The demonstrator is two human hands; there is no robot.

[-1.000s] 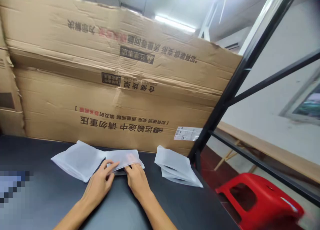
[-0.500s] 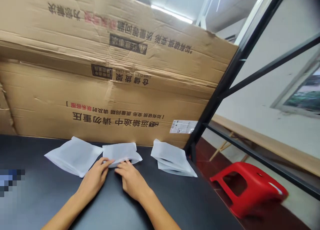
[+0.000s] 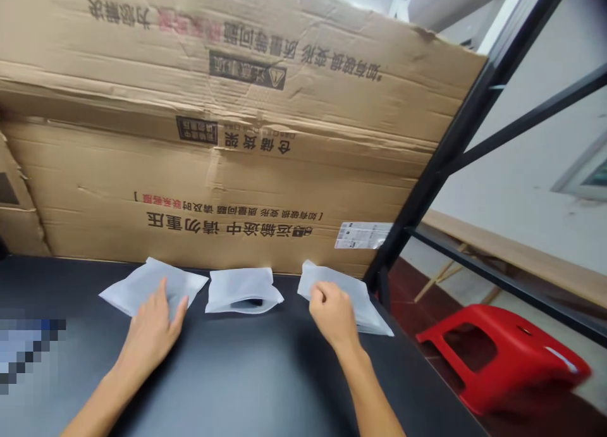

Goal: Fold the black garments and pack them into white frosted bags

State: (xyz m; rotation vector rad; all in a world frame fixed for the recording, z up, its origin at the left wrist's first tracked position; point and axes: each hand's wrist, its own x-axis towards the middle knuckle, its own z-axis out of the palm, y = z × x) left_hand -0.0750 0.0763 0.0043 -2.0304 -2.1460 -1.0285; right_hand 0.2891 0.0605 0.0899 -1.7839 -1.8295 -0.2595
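Three white pouches lie in a row at the back of the dark table. Over the near edge of the left pouch (image 3: pixel 142 282) is my left hand (image 3: pixel 154 320), fingers apart, with nothing seen in it. The middle pouch (image 3: pixel 241 285) lies between my hands, its near side gaping, with something dark showing in the opening. My right hand (image 3: pixel 333 310) is curled closed at the left part of the right pouch (image 3: pixel 363 298); whether its fingers pinch anything is hidden.
A large cardboard sheet (image 3: pixel 265 184) with printed text stands behind the dark table (image 3: pixel 227 386). To the right are a black metal frame (image 3: pixel 427 190), a red plastic stool (image 3: pixel 516 355) and a long wooden bench (image 3: pixel 521 266).
Both hands have left the middle pouch and moved apart, the left one to the left pouch and the right one to the right pouch. The view has shifted slightly.
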